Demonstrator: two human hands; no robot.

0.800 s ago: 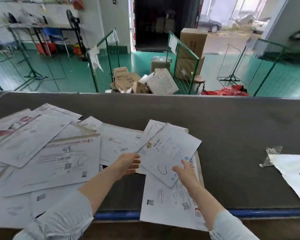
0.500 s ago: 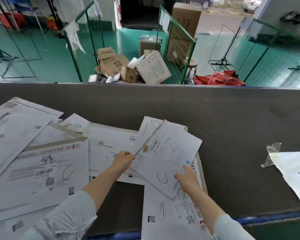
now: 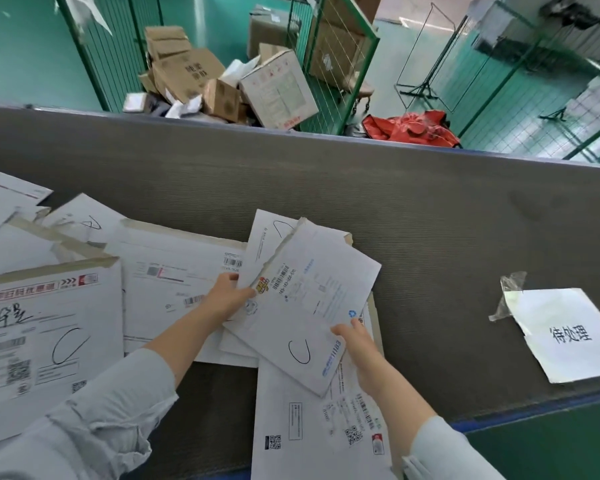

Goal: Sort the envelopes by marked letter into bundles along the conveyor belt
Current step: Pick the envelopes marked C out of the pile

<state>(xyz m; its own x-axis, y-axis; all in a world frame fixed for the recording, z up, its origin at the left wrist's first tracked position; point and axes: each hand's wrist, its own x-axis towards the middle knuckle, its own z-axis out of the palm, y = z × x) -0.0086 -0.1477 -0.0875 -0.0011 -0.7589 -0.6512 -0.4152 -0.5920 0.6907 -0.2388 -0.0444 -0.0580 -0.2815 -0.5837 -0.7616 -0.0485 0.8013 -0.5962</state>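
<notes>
Squaring the C-marked envelope (image 3: 312, 289) onto the matching pile looks like the job. The left grip (image 3: 229, 299) pinches its left edge and the right grip (image 3: 359, 344) pinches its near corner, holding it low over the conveyor belt (image 3: 430, 220), across a big envelope (image 3: 309, 438). Best to line up the edges and keep the letter showing before letting go. Counted: two grips, at least seven envelopes, one labelled sheet (image 3: 565, 334).
</notes>
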